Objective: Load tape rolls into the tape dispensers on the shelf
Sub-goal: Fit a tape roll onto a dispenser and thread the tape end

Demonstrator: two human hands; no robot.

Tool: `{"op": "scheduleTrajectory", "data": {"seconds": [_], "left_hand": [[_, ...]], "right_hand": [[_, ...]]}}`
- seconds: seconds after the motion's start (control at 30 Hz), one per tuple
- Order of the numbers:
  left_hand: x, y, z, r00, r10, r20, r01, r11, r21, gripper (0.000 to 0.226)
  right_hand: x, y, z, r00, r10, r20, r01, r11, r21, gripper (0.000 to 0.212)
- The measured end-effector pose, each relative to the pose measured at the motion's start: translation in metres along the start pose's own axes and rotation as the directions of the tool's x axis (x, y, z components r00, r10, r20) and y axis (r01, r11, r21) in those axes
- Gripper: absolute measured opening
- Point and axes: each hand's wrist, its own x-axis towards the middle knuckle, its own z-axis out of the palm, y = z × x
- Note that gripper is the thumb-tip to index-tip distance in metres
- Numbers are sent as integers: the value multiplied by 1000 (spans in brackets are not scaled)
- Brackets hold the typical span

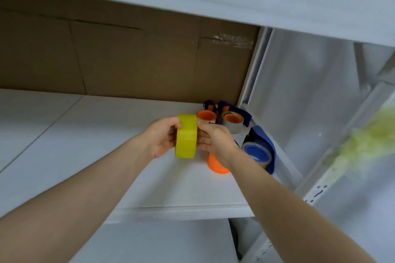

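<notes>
We hold a yellow tape roll [186, 136] on edge above the white shelf [89, 156], in front of the cardboard box [128, 57] that fills the back of that shelf. Our left hand [163, 137] grips the roll from its left side, its fingers [175, 126] curled over the upper rim and clamped on the roll. Our right hand [214, 140] meets the roll from the other side, its fingers [202, 132] pressed flat against the right face, so the roll is pinched between both hands.

Just right of the yellow roll, under our right wrist, an orange cylinder [215, 165] stands on the shelf; whether it is a bare core or part of a dispenser we cannot tell. Farther right of the roll, near the shelf's upright post [252, 70], a blue dispenser [261, 149] carries a roll with a blue centre. Behind the yellow roll, close to the box, two more blue dispensers [234, 117] stand side by side, each with a clear-looking roll around an orange core [206, 115]. A blurred yellow-green patch [363, 141] shows far right of the roll, beyond the post.
</notes>
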Motion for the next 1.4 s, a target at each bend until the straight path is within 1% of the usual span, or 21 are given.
{"op": "scheduleTrajectory", "data": {"seconds": [0.1,0.17,0.2,0.3,0.37,0.43,0.57,0.6,0.67,0.7,0.77,0.83,0.9,0.97,1.0,1.07,1.13,1.17,1.2,1.27,1.4], "left_hand": [[-14,-15,6,996,94,9,-94,995,30,33],[-24,-24,8,988,144,-49,-145,989,-8,47],[-28,-27,9,983,154,-100,-157,987,-31,46],[-39,-32,10,965,146,-218,-167,982,-83,20],[-44,-31,9,961,132,-243,-157,984,-89,19],[-46,-30,7,963,127,-237,-148,986,-75,23],[-53,-33,9,960,200,-196,-215,975,-59,15],[-54,-35,9,956,233,-178,-245,969,-45,19],[-57,-41,10,952,268,-150,-273,962,-20,38],[-59,-43,11,949,276,-151,-282,959,-17,36],[-60,-45,12,941,285,-181,-292,956,-14,15],[-59,-44,12,938,277,-209,-288,957,-24,15],[-57,-42,10,938,260,-229,-274,961,-33,13],[-56,-39,8,942,244,-230,-261,964,-43,11],[-56,-38,7,944,239,-228,-257,965,-53,11],[-54,-40,3,944,249,-218,-270,960,-69,10],[-53,-44,0,947,265,-180,-280,958,-64,14],[-53,-46,-2,949,271,-162,-283,958,-54,21],[-52,-47,-3,950,270,-158,-281,958,-50,23],[-50,-48,-5,946,271,-179,-283,958,-48,10],[-47,-41,-5,936,277,-219,-292,956,-39,10]], "right_hand": [[1,2,-11,993,-56,107,56,998,2,15],[-2,8,-13,978,-92,188,97,995,-16,22],[-5,12,-12,971,-104,217,115,993,-38,25],[-15,23,-11,956,-163,244,201,969,-140,30],[-22,27,-10,937,-201,285,267,940,-214,33],[-29,32,-11,929,-208,306,288,926,-245,34],[-40,28,-9,945,-190,268,235,960,-151,26],[-41,25,-9,948,-186,257,221,969,-113,26],[-42,22,-9,942,-219,253,250,963,-97,28],[-42,22,-10,938,-239,249,273,955,-112,27],[-44,26,-10,937,-264,228,304,938,-165,25],[-45,34,-8,935,-282,216,336,900,-278,28],[-45,42,-5,924,-311,221,377,831,-410,30],[-44,45,-3,911,-333,243,412,775,-480,29],[-43,46,-2,911,-328,251,411,771,-486,28],[-42,42,-1,932,-270,242,351,837,-419,26],[-40,35,2,958,-197,210,248,934,-256,30],[-39,31,3,961,-192,198,232,951,-205,33],[-38,29,4,960,-207,188,244,949,-201,33],[-36,30,6,953,-245,181,284,929,-236,32],[-34,46,11,928,-324,185,373,819,-436,35]]}}
